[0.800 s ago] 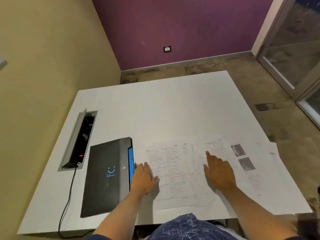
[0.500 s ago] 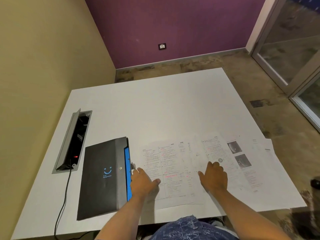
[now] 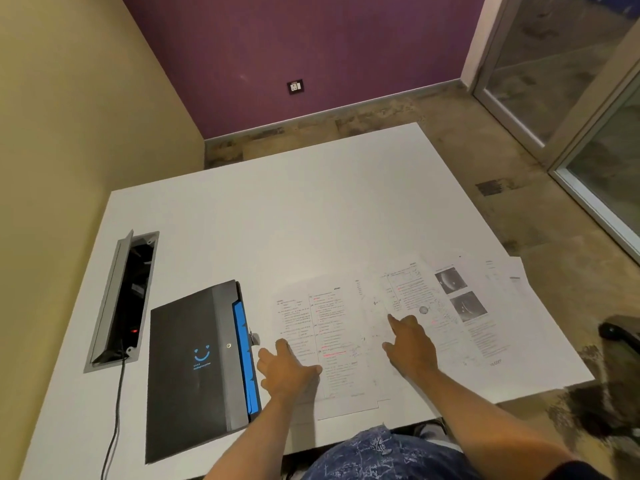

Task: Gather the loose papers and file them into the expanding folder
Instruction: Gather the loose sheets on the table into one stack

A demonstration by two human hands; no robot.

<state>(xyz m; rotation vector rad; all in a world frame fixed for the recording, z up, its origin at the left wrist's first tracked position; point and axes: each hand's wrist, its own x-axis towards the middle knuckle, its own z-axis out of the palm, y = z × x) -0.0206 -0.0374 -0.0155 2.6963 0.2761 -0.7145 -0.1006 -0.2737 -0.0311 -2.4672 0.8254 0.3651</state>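
Observation:
Several loose printed papers point(image 3: 346, 327) lie spread in an overlapping row along the near part of the white table point(image 3: 294, 220), reaching its right edge. A black expanding folder point(image 3: 194, 362) with a blue smiley and blue inner tabs lies flat to their left. My left hand point(image 3: 287, 370) rests palm down on the leftmost sheet, fingers apart, just right of the folder's blue edge. My right hand point(image 3: 410, 344) presses on the middle sheets with the index finger stretched forward, beside a sheet with two dark photos point(image 3: 460, 296). Neither hand holds anything.
An open grey cable box point(image 3: 121, 299) is set into the table at the left, with a black cable point(image 3: 116, 410) running off the near edge. A yellow wall stands at the left. A dark object point(image 3: 620, 332) sits past the table's right edge.
My right hand drew back toward me and then slid forward a little, index finger now extended. My left hand stayed on the leftmost sheet. The camera tilted slightly.

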